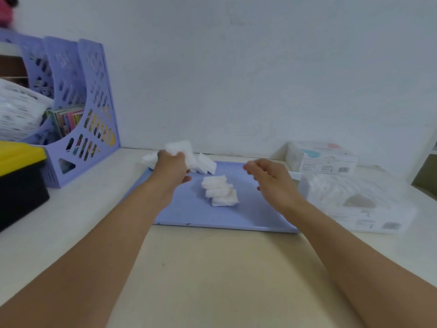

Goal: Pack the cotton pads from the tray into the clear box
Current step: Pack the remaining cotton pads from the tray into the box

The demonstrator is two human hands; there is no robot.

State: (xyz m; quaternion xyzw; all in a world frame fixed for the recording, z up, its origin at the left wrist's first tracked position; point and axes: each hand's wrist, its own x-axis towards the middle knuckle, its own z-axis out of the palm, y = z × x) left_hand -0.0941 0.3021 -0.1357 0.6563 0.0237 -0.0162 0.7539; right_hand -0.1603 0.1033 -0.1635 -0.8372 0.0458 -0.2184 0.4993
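The person stands at a pale surface (212, 268) with both bare arms stretched forward. A flat lilac tray (257, 209) lies on it, close to the white wall.

The left hand (171, 168) is raised above the far left corner of the tray, and its fingers are curled around a stack of white cotton pads (179, 147). Just to the right of this hand, more loose pads (205, 165) lie at the far edge of the tray. A few pads (149, 159) also show on the left side of the hand, at the corner. Near the middle of the tray a small row of pads (221, 190) lies overlapping, apart from both hands.

The right hand (272, 178) hovers over the right part of the tray; its fingers are relaxed, a little bent, and they hold nothing.

The clear box (361, 204) stands on the surface just beside the right edge of the tray, and some white pads are visible inside it. Behind it, nearer to the wall, there is a white carton (324, 159).

On the left stands a lilac file rack (94, 110) with books in it, and at the near left a black box with a yellow lid (21, 152).
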